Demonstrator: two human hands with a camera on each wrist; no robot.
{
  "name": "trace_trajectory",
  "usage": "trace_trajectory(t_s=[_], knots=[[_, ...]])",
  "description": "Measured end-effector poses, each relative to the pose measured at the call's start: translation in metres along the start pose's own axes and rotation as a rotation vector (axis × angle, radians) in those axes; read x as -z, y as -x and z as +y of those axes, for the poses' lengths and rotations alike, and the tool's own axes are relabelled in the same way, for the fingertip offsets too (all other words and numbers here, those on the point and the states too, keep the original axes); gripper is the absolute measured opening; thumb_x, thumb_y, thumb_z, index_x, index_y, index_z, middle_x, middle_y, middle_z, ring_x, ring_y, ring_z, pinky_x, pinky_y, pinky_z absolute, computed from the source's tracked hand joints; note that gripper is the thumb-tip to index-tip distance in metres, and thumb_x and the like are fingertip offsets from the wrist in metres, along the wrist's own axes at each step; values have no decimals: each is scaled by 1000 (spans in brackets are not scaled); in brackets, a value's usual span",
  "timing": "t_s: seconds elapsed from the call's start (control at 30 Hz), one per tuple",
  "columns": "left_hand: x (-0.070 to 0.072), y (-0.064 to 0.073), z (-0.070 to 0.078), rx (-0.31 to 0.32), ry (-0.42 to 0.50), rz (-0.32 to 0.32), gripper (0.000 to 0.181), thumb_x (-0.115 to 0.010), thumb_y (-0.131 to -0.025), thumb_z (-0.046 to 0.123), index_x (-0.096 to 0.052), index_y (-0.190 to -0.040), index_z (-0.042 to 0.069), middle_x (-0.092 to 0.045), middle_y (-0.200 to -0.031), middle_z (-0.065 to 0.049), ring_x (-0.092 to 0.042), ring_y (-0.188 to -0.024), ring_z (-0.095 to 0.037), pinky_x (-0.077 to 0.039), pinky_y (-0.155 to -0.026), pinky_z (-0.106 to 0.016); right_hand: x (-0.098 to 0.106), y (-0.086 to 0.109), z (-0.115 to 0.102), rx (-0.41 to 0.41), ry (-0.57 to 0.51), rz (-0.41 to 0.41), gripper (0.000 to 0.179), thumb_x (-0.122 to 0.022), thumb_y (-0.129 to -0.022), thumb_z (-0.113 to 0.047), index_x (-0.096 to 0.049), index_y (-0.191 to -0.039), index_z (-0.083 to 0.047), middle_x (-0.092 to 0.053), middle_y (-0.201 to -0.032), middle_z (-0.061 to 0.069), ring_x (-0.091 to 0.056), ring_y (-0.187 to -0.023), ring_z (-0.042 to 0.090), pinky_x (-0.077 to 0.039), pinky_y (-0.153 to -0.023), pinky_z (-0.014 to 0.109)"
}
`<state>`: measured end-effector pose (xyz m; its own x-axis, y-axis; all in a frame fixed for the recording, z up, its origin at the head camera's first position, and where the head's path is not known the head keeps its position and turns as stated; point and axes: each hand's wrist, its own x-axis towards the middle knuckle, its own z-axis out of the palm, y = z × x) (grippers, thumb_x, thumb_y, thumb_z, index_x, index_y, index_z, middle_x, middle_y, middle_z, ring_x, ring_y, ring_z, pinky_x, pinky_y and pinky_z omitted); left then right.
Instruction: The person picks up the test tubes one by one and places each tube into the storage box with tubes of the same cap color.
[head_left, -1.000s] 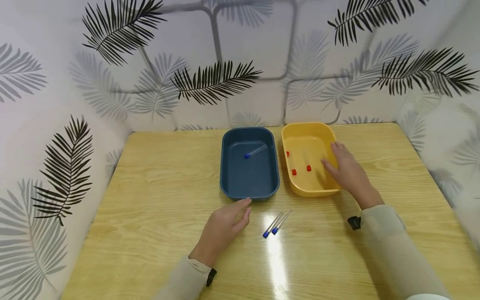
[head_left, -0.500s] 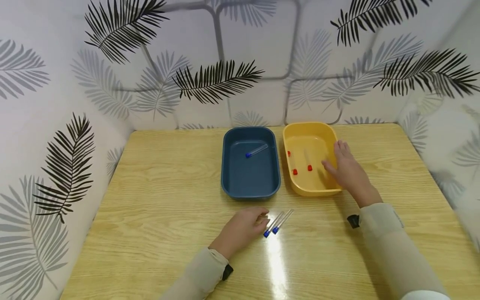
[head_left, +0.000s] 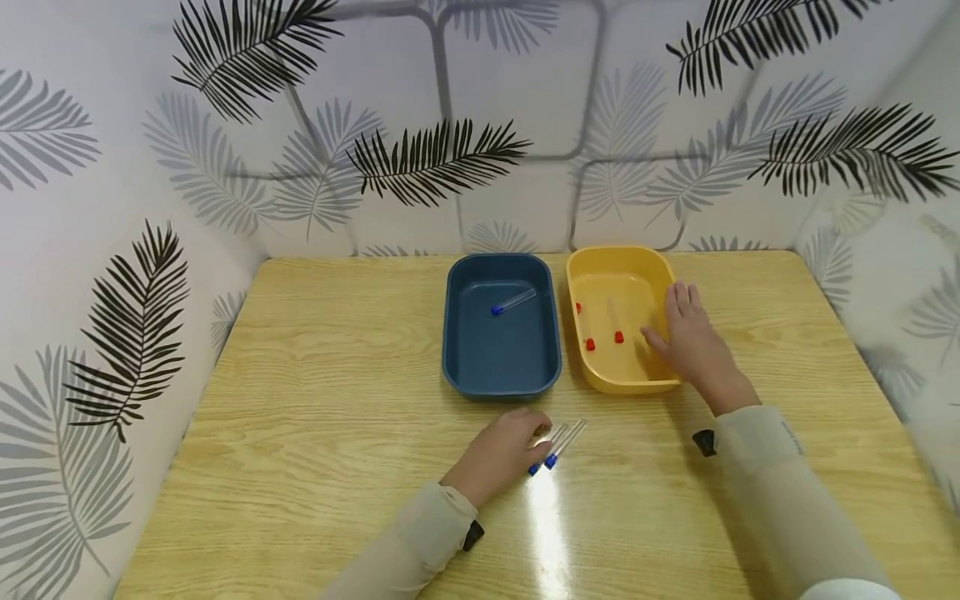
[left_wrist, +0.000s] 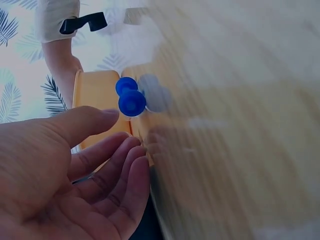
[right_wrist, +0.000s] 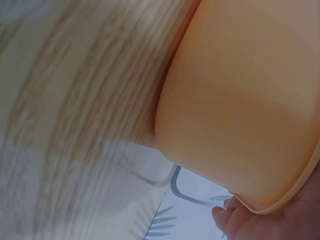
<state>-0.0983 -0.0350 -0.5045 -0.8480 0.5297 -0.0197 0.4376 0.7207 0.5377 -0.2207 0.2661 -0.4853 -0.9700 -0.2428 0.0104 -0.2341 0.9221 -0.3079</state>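
Observation:
Two clear test tubes with blue caps lie side by side on the table, and their caps (left_wrist: 132, 103) show in the left wrist view. My left hand (head_left: 506, 450) is right at the nearer tube (head_left: 533, 470), its thumb overlapping that tube in the head view. A gap separates thumb and bent fingers in the left wrist view, with nothing gripped there. My right hand (head_left: 697, 346) rests at the right rim of the yellow bin (head_left: 633, 292), fingers extended and thumb over the inside. Red-capped tubes (head_left: 618, 337) lie in that bin.
A dark blue bin (head_left: 500, 358) stands left of the yellow one and holds one blue-capped tube (head_left: 513, 302). The wooden table (head_left: 322, 375) backs onto a leaf-patterned curtain (head_left: 300, 208), which also flanks both sides.
My left hand has moved right, from the front of the dark blue bin to the blue-capped tubes on the table. My right hand stays at the yellow bin.

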Motion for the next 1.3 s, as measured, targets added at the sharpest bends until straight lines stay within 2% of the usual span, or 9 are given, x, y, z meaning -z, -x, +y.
trace_trajectory(t_s=[0.27,0.43,0.57,0.73,0.9,1.0,1.17,1.3], knots=[[-1,-4,5,4,-39,24,17,-65,-86,18,-66,-101,10,-62,-93,4,-56,-83,-8,-46,-75,-21,-1,-1,-1,13,2,5,79,-50,-95,-31,-7,-142,15,-3,-148,34,2,-136,44,-16,-103,59],[-3,-4,6,35,-89,25,11,-65,-85,15,-64,-96,11,-58,-86,5,-53,-76,-8,-46,-68,-21,-2,0,0,16,-2,17,78,-51,-95,-29,-7,-142,15,-3,-147,34,2,-136,44,-16,-103,59],[-3,-2,6,68,-110,12,9,-65,-84,14,-63,-93,11,-57,-86,4,-54,-77,-9,-46,-67,-23,-3,0,0,12,-3,15,79,-52,-95,-29,-7,-142,15,-2,-148,33,2,-137,43,-16,-103,59],[-1,3,3,74,-92,21,9,-64,-82,13,-60,-90,11,-52,-79,6,-49,-71,-9,-42,-62,-22,-3,1,0,-2,-2,6,79,-51,-95,-30,-6,-143,14,-2,-148,32,3,-137,42,-15,-104,58],[3,8,1,45,-45,35,11,-62,-82,11,-60,-92,10,-48,-77,8,-46,-68,-7,-40,-61,-20,-3,1,0,-3,-10,2,80,-51,-95,-30,-4,-143,13,-1,-148,32,4,-137,42,-14,-105,57],[10,11,2,33,20,21,14,-61,-83,12,-60,-97,10,-50,-80,8,-48,-71,-5,-42,-64,-18,-2,1,-1,3,-18,5,79,-51,-95,-30,-4,-142,14,-1,-148,32,3,-137,43,-13,-105,57],[31,15,7,0,192,-10,17,-61,-84,10,-60,-101,10,-52,-86,8,-51,-75,-4,-44,-65,-16,-1,2,-1,0,-24,3,79,-50,-95,-29,-3,-143,13,1,-148,32,5,-137,42,-13,-105,57],[48,16,13,-53,237,40,17,-59,-85,8,-59,-101,9,-53,-86,5,-53,-76,-8,-44,-67,-16,-1,2,-1,-8,-24,-2,80,-50,-95,-30,-3,-143,13,1,-149,31,5,-137,42,-13,-105,57]])
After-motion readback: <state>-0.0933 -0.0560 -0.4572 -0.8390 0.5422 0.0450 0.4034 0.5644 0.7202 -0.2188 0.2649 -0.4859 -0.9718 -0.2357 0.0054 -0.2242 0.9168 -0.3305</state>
